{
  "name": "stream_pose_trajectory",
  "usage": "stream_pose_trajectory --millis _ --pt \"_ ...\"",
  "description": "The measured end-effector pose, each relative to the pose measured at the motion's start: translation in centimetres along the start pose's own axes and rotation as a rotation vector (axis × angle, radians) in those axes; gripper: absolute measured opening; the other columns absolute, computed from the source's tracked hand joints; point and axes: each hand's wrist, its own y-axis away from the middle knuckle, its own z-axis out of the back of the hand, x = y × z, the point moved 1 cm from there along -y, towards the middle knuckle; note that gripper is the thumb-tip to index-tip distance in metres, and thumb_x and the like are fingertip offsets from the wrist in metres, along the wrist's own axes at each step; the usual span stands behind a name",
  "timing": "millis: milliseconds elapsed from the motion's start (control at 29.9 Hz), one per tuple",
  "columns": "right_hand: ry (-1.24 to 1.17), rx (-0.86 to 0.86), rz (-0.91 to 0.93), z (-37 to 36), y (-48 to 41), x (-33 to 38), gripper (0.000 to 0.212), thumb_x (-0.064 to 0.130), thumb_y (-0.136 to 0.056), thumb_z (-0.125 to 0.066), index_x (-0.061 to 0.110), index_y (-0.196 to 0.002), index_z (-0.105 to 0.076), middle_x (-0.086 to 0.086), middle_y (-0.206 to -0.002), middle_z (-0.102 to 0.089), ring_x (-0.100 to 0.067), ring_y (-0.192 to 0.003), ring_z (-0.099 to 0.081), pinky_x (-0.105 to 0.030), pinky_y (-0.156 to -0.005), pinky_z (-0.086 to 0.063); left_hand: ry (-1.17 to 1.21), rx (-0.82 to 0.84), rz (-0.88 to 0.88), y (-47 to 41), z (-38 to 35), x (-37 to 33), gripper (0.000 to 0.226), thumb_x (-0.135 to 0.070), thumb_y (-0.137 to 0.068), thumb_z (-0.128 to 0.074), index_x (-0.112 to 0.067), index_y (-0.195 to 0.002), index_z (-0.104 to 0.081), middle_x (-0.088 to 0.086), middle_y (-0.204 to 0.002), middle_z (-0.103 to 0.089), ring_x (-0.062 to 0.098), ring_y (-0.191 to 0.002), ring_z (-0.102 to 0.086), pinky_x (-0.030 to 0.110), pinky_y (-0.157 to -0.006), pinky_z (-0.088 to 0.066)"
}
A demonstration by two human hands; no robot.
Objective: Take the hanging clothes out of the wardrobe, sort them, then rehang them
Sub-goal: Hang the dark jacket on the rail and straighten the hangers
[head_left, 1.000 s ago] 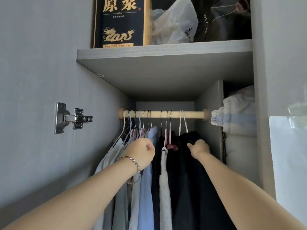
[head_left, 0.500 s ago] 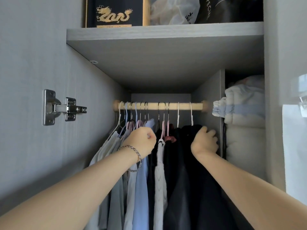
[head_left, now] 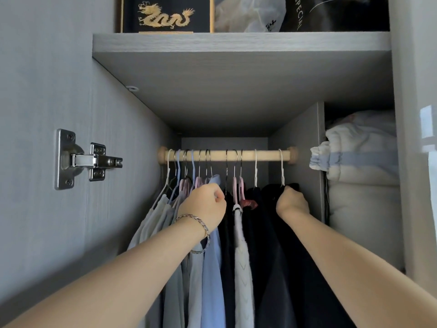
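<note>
Clothes [head_left: 243,268] all on the rod [head_left: 267,155]. My right hand [head_left: 292,203] grips the dark garment [head_left: 276,252] at the shoulder; left hand [head_left: 203,207] curled at the blue shirt [head_left: 212,268], hold unclear. Tugging cloth, I may slip it off its hanger [head_left: 281,171].

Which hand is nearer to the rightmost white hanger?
Right. The right hand grips the dark garment just below the rightmost white hanger; the left hand is well to its left, by the blue shirt.

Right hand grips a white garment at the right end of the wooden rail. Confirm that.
Not white: the head view shows the right hand gripping a dark garment at the right end of the wooden rail.
</note>
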Motion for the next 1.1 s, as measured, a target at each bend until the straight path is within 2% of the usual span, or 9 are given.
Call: stream_pose_trajectory --millis 134,201,301,469,703,803,904,1004,1104 --pt "0.186 -0.168 0.238 -0.2 1.5 2.7 0.035 0.018 -0.095 -0.042 0.009 -0.127 -0.051 -0.013 -0.142 -0.027 -0.033 -0.127 -0.030 -0.039 -0.104 -0.031 -0.052 0.022 -0.020 -1.4 -0.8 0.0 0.021 -0.013 -0.092 -0.044 -0.017 -0.103 -0.061 -0.002 -0.098 -0.061 0.020 -0.101 -0.059 0.029 -0.093 -0.046" --pt "0.110 -0.027 0.345 -1.2 2.1 3.9 0.038 0.023 -0.096 -0.040 0.010 -0.132 -0.043 -0.013 -0.142 -0.026 -0.032 -0.127 -0.031 -0.038 -0.104 -0.033 -0.132 0.094 -0.060 -2.3 -2.0 -0.5 0.026 -0.019 -0.093 -0.044 -0.012 -0.112 -0.061 0.004 -0.117 -0.058 0.023 -0.107 -0.057 0.035 -0.096 -0.045" --pt "0.018 0.231 0.244 -1.8 1.7 3.6 0.053 0.010 -0.092 -0.040 0.015 -0.142 -0.025 -0.020 -0.138 -0.037 -0.034 -0.120 -0.047 -0.036 -0.096 -0.042 -0.402 0.269 -0.084 -2.8 -4.7 -1.5 0.040 -0.037 -0.093 -0.040 -0.010 -0.120 -0.052 0.007 -0.129 -0.051 0.026 -0.120 -0.047 0.036 -0.102 -0.034" --pt "-0.124 0.147 0.181 -0.7 -0.1 0.2 0.056 0.006 -0.091 -0.038 0.024 -0.144 -0.032 -0.017 -0.133 -0.050 -0.031 -0.119 -0.053 -0.030 -0.098 -0.043 -0.358 0.359 0.013 -3.8 -7.7 -3.5 0.041 -0.034 -0.086 -0.048 -0.011 -0.121 -0.051 0.012 -0.141 -0.044 0.030 -0.142 -0.018 0.041 -0.116 -0.016" --pt "-0.152 0.034 0.134 0.1 -0.2 -1.3 0.036 0.011 -0.094 -0.036 0.022 -0.123 -0.053 -0.014 -0.122 -0.059 -0.031 -0.106 -0.058 -0.029 -0.080 -0.043 -0.227 0.396 -0.105 -3.9 -9.6 -5.3 0.017 -0.027 -0.081 -0.056 -0.016 -0.094 -0.058 0.005 -0.101 -0.064 0.027 -0.107 -0.056 0.031 -0.089 -0.038" --pt "-0.023 -0.043 0.149 0.6 0.5 -0.8 0.037 0.013 -0.094 -0.036 0.018 -0.126 -0.053 -0.014 -0.128 -0.050 -0.031 -0.114 -0.051 -0.032 -0.087 -0.041 -0.252 0.376 -0.175 -3.0 -9.1 -5.1 0.013 -0.030 -0.085 -0.048 -0.020 -0.092 -0.052 0.000 -0.093 -0.059 0.024 -0.104 -0.056 0.037 -0.098 -0.031" --pt "0.051 -0.247 0.455 0.8 1.4 1.1 0.032 0.023 -0.097 -0.039 0.014 -0.121 -0.058 -0.010 -0.126 -0.046 -0.029 -0.119 -0.043 -0.033 -0.096 -0.037 -0.381 0.166 -0.289 -2.3 -7.6 -2.8 0.041 -0.047 -0.082 -0.031 -0.022 -0.100 -0.057 -0.003 -0.111 -0.060 0.018 -0.119 -0.046 0.041 -0.108 -0.020" --pt "0.031 0.082 0.504 -0.1 2.7 3.4 0.042 0.038 -0.095 -0.043 0.014 -0.129 -0.048 -0.011 -0.143 -0.035 -0.030 -0.129 -0.037 -0.036 -0.106 -0.034 -0.476 -0.018 -0.183 -2.5 -4.9 0.4 0.057 -0.053 -0.083 -0.027 -0.027 -0.129 -0.048 -0.007 -0.138 -0.044 0.016 -0.135 -0.030 0.040 -0.111 -0.017" --pt "0.313 0.190 0.441 -1.5 3.9 4.7 0.049 0.036 -0.090 -0.052 0.013 -0.132 -0.039 -0.010 -0.142 -0.037 -0.034 -0.131 -0.030 -0.043 -0.104 -0.029 -0.566 0.114 -0.004 -2.7 -3.1 2.2 0.051 -0.044 -0.088 -0.045 -0.021 -0.134 -0.043 0.003 -0.142 -0.041 0.023 -0.135 -0.031 0.043 -0.111 -0.021"
